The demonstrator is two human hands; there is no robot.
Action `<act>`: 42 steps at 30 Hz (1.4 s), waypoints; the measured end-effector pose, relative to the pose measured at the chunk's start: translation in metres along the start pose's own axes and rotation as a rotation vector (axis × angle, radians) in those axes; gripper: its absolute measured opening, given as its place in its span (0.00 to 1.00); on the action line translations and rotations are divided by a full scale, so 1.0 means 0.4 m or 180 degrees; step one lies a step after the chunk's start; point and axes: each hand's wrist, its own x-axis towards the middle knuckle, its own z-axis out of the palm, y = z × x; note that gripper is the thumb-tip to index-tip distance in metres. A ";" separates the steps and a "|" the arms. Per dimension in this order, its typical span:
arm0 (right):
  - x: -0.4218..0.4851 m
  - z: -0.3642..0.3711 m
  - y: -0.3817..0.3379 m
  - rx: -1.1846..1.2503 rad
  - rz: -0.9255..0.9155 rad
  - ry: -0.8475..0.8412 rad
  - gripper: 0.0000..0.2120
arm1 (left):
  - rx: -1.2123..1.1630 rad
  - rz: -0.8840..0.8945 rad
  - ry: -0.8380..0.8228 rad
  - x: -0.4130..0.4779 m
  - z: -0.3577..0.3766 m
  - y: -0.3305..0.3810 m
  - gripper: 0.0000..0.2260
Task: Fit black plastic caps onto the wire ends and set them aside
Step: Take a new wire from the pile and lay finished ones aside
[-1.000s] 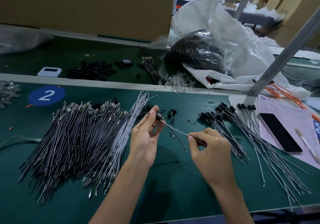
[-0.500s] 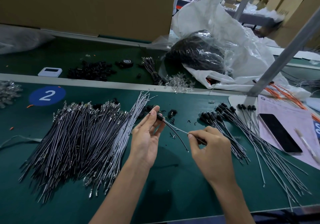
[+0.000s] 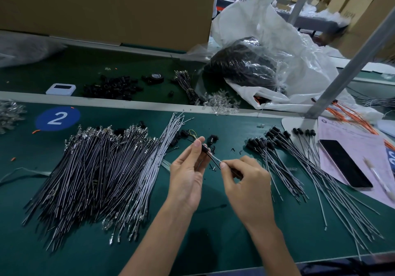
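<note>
Your counter (image 3: 213,243) is dark green, crossed by a pale grey strip (image 3: 128,105). On it sits a round blue sticker (image 3: 57,118) with a white 2. The loose wires (image 3: 96,179) at your left run from dark grey to silver-white, with shiny metal tips. The cap (image 3: 204,148) you hold is black, its wire (image 3: 214,159) pale grey. The capped wires (image 3: 299,175) are grey with black ends. The paper (image 3: 350,145) is pink, the phone (image 3: 344,163) black-screened, the far wires (image 3: 359,119) orange, the bag (image 3: 299,62) white.

Uncapped wires (image 3: 92,175) lie piled at left on the table (image 3: 213,233), capped wires (image 3: 299,169) at right. Between them the left hand (image 3: 188,173) and right hand (image 3: 245,181) hold a wire (image 3: 214,159), loose caps (image 3: 211,139) just behind. Rightmost, a phone (image 3: 345,163) rests on paper (image 3: 346,134).
</note>
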 end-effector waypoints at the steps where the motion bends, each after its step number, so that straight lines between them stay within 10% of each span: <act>1: -0.001 0.003 -0.001 0.0008 0.0003 -0.0005 0.03 | 0.0011 0.0004 0.0022 -0.001 0.001 -0.002 0.11; 11: 0.021 0.012 -0.015 -0.0011 0.0017 -0.0307 0.14 | 0.0493 0.0007 0.0002 -0.015 -0.004 -0.017 0.06; 42: 0.019 -0.069 -0.015 0.1175 0.0372 -0.0418 0.06 | -0.0113 0.0785 0.0565 0.005 -0.002 0.145 0.02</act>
